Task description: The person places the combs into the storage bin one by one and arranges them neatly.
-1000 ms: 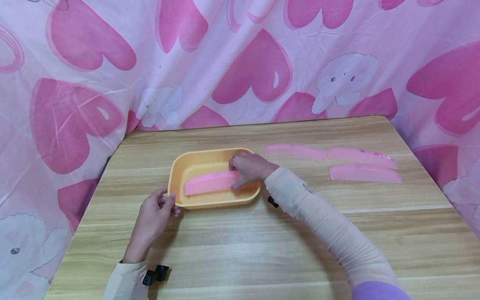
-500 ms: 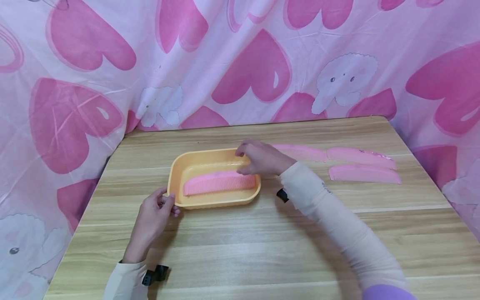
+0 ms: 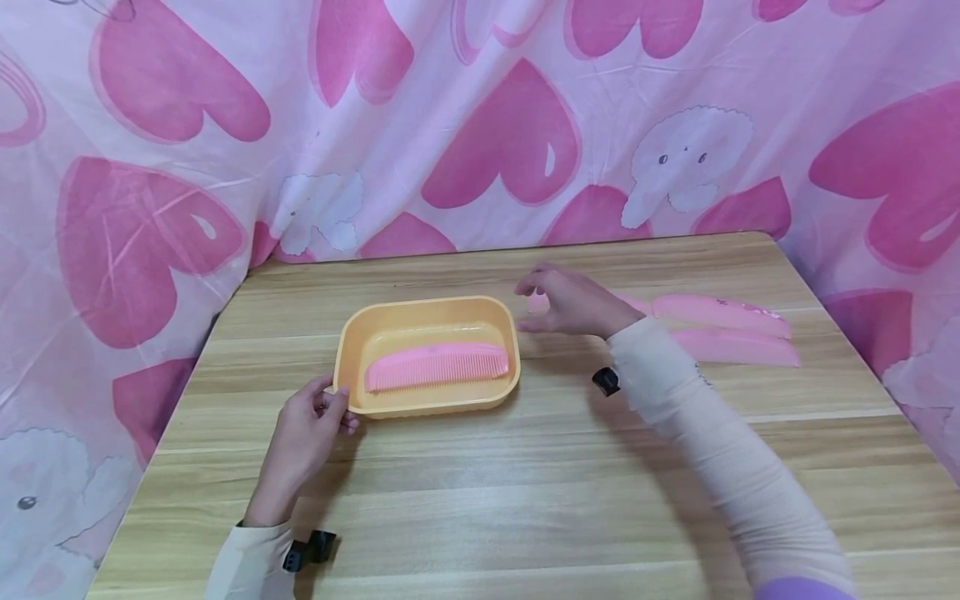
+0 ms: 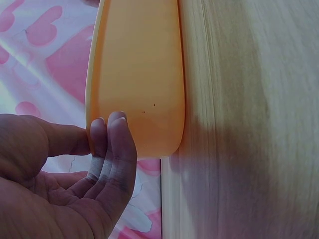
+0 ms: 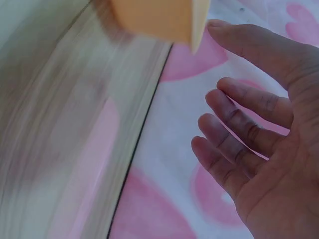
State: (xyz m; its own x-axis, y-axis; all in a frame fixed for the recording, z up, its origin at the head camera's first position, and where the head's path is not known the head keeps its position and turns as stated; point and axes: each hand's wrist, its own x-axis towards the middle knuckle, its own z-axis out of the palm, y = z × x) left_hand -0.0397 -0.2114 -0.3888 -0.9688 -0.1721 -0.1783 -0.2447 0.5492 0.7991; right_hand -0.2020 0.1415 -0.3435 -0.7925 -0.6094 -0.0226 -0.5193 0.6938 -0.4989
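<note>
And the left hand (image 3: pixel 306 429) had it, pinching the rim of the yellow tray (image 3: pixel 408 318) at one corner, with a pink comb (image 3: pixel 438 365) lying lengthwise inside! The right hand (image 3: pixel 573 302), thumb and fingers spread around nothing, hung just beside the tray's far end, partly hiding a second comb (image 3: pixel 537 302). Beyond, a patterned comb (image 3: pixel 712 312) and a plain comb (image 3: pixel 742 347) lay on the tabletop (image 3: pixel 465 508).
</note>
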